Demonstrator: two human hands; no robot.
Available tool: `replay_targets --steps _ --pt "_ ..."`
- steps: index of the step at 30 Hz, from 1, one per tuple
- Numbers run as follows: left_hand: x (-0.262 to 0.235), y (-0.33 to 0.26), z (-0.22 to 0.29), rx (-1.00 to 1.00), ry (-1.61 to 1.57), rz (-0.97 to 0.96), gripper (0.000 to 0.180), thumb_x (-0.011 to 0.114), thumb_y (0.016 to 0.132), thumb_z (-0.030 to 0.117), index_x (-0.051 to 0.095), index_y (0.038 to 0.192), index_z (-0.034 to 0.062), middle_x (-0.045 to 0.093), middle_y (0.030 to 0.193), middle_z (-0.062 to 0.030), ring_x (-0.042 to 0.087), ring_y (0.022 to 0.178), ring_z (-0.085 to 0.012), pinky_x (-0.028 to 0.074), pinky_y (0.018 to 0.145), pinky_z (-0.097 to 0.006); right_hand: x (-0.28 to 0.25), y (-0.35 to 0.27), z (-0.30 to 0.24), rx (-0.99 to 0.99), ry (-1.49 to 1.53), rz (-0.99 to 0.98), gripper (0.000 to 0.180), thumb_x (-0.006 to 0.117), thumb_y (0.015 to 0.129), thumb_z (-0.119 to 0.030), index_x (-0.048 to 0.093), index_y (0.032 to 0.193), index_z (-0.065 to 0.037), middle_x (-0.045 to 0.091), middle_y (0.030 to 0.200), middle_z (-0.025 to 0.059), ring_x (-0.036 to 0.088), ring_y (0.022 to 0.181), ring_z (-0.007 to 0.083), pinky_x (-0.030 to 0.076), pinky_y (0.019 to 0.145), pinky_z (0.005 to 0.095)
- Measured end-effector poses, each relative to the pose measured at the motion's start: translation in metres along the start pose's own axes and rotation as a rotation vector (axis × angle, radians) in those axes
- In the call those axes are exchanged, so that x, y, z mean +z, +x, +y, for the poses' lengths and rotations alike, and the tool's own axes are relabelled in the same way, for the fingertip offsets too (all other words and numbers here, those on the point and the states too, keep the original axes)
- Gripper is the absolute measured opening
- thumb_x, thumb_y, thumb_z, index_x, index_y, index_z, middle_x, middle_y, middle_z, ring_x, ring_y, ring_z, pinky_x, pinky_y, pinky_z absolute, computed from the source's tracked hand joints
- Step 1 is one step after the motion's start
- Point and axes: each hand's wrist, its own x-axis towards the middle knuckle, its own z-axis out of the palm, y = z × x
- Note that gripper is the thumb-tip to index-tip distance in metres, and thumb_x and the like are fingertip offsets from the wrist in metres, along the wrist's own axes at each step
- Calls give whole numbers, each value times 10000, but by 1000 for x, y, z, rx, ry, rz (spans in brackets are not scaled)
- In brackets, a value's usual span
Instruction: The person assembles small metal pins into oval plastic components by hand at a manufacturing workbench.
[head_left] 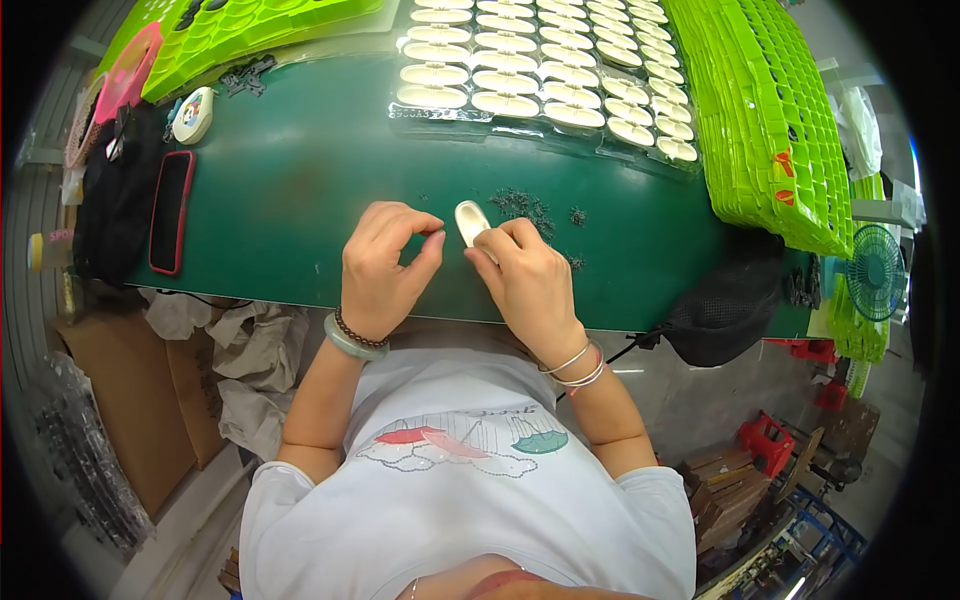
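Between thumb and fingers of my right hand (527, 282) is a small cream-white oval shell (470, 220), its hollow side up, held just over the green table. My left hand (388, 262) is a short way to the left of it, thumb and forefinger tips pinched together. A tiny dark bit seems to sit at that pinch, too small to name. Beyond my right hand lies a loose pile of small dark pieces (524, 208), with smaller clusters to its right. Further back, a clear tray (440, 114) carries rows of similar cream shells.
Stacked bright green grid trays (780, 150) stand at the right, more (250, 40) at the far left. A red-edged phone (172, 212) and a white oval case (193, 115) lie on the left. A black mesh bag (725, 300) hangs over the front edge at right.
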Motion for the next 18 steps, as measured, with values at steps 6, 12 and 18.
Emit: replay_targets --steps 6,12,18 --pt "1 -2 1 18 -11 0 148 715 730 -42 658 853 17 652 806 -77 613 780 -229 494 699 -327 3 2 -5 90 123 54 166 692 854 -109 610 986 -50 577 861 100 631 735 291 517 626 390" --pt "7 -7 3 14 -22 -39 152 716 718 -34 655 846 20 646 802 -84 614 792 -263 499 707 -352 4 -2 -2 154 79 37 162 674 859 -91 606 997 -41 579 861 110 626 751 306 515 653 406" --pt "17 -5 11 64 -64 -48 168 714 709 -28 640 849 28 643 814 -85 610 793 -287 502 701 -369 2 3 -6 83 55 161 141 678 842 -79 603 960 -58 596 898 107 635 749 286 517 608 384"
